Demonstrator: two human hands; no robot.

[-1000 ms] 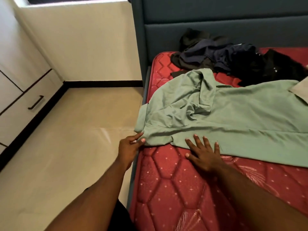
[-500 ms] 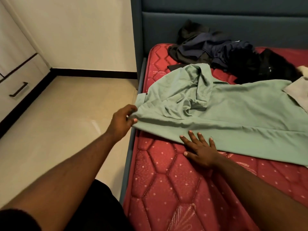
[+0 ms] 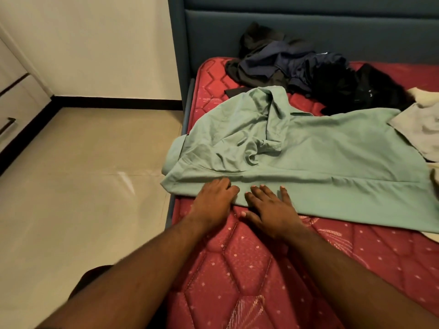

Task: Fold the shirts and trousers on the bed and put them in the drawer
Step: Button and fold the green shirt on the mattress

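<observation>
Head camera view: a green shirt [image 3: 308, 162] lies spread and rumpled across a red mattress [image 3: 249, 269]. The left hand [image 3: 215, 200] and right hand [image 3: 270, 207] press its near edge side by side, fingers straight and slightly apart. Dark clothes [image 3: 308, 70] are heaped by the headboard [image 3: 308, 27].

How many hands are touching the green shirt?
2: the left hand and the right hand both rest side by side on the green shirt's near edge.
</observation>
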